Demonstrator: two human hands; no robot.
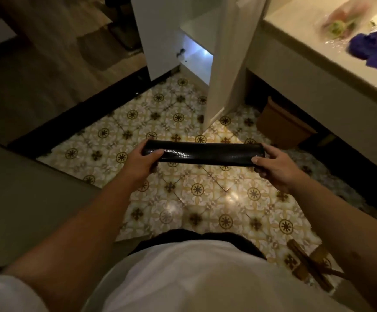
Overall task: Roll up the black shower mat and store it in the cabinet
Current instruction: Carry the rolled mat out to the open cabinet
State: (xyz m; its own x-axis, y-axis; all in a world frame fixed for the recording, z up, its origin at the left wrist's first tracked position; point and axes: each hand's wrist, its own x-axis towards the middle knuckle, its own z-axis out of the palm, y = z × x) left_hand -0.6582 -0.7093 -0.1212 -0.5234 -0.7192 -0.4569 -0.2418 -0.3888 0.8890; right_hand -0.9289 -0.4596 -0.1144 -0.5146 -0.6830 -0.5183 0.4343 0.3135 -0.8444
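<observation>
The black shower mat (205, 153) is rolled into a tight, glossy tube and held level in the air above the patterned floor tiles. My left hand (141, 162) grips its left end and my right hand (273, 166) grips its right end. Ahead stands the white cabinet (158, 41) with its door (230, 64) swung open toward me. A lit lower compartment (196, 52) shows inside, below a white shelf. The roll is well short of the cabinet opening.
A cream counter (307, 41) runs along the right, with a blue cloth (372, 50) and a plastic-wrapped item on top. A brown box (280, 124) sits under it. Wooden slippers (311, 266) lie on the floor at lower right. A dark threshold strip (81, 118) borders the tiles on the left.
</observation>
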